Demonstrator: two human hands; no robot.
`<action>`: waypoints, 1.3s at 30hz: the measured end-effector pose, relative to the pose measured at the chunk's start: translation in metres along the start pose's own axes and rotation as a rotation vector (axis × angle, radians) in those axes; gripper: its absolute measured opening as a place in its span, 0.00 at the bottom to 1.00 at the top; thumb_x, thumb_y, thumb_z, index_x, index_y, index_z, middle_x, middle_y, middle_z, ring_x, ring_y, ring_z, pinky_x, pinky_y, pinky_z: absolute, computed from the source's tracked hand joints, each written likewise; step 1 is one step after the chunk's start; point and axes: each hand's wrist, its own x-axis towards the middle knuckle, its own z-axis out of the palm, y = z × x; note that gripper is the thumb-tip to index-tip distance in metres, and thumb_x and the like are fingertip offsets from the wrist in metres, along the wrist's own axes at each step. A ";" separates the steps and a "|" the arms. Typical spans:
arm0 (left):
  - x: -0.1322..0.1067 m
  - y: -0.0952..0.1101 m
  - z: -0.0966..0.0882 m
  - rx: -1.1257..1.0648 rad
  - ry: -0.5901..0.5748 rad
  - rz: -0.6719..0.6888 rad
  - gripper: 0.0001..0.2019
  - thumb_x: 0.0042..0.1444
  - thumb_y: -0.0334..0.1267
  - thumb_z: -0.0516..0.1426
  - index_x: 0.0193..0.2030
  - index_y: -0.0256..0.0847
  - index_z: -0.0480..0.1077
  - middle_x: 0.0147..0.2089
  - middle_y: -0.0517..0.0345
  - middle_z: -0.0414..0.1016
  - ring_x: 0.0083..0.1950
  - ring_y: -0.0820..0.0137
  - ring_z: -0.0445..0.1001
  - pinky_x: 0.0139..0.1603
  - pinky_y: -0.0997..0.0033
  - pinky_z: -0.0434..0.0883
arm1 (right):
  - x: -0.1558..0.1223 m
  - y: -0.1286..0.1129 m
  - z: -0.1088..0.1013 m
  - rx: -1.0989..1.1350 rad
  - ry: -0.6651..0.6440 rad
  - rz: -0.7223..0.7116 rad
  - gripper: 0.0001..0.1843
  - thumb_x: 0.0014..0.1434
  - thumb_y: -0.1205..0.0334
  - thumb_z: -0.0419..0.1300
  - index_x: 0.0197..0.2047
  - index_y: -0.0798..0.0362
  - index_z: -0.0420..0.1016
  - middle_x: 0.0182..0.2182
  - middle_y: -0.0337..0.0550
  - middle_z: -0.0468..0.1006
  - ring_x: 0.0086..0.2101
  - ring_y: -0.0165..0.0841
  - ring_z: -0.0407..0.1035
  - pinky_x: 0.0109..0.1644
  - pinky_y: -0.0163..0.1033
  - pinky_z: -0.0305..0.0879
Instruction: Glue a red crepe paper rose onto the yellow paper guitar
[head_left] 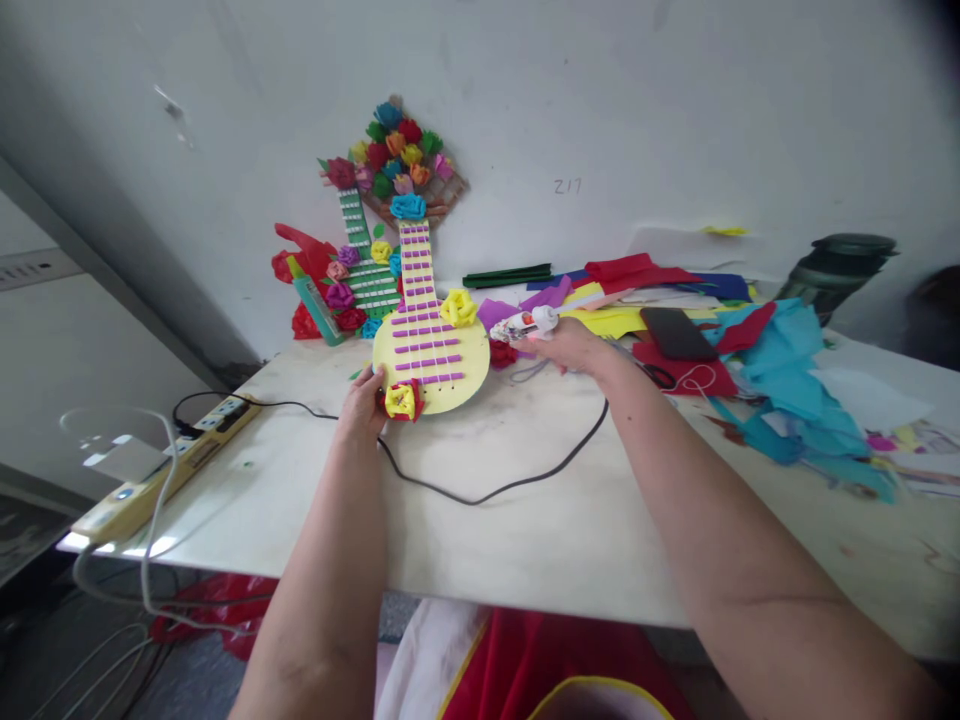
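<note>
My left hand [363, 402] grips the lower left edge of a yellow cardboard guitar [470, 368]. Purple strips and white strings cross its face. A yellow rose with red around it sits low on the body, a yellow rose on its right shoulder and a blue one at the top of the neck. In my right hand [568, 345] is a white patterned hot glue gun [525, 324], its tip pointing left near the guitar's right edge. A black cord [480, 500] loops from my right hand across the table. My right fingers are partly hidden behind the gun.
Behind stand a green stringed craft [373, 285], a flower-covered lattice [450, 190] and a green glue bottle [319, 308]. To the right lie coloured paper [795, 350], a dark phone [679, 333], scissors [660, 376] and a dark bottle [844, 275]. A power strip [176, 460] runs along the left.
</note>
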 end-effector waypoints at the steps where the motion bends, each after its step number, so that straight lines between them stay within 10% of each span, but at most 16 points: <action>1: 0.001 0.000 -0.001 0.000 -0.007 0.001 0.12 0.49 0.28 0.59 0.42 0.37 0.72 0.35 0.51 0.79 0.36 0.64 0.78 0.44 0.62 0.76 | 0.000 0.000 0.000 0.013 -0.009 -0.001 0.22 0.48 0.43 0.62 0.30 0.55 0.71 0.19 0.39 0.68 0.17 0.24 0.58 0.18 0.31 0.57; 39: 0.001 -0.002 0.000 -0.005 -0.020 0.001 0.11 0.46 0.28 0.61 0.39 0.36 0.71 0.35 0.51 0.79 0.37 0.64 0.78 0.45 0.61 0.75 | -0.002 -0.004 0.004 0.015 -0.026 -0.051 0.22 0.48 0.45 0.63 0.38 0.54 0.74 0.29 0.43 0.73 0.19 0.24 0.60 0.16 0.30 0.59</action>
